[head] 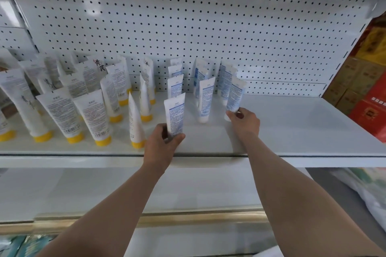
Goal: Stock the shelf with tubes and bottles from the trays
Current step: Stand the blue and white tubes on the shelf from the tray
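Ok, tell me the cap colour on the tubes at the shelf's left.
Yellow caps, clearest in the head view.

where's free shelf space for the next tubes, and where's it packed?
Free: the shelf right of the right hand and its blue-print tube, out to the red cartons; also the front strip between both hands. Packed: yellow-capped tubes fill everything left of the left hand, which holds another tube.

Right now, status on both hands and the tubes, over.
Left hand grips a blue-print tube near the shelf front. Right hand holds another tube upright, by the blue rows. Shelf space to the right open.
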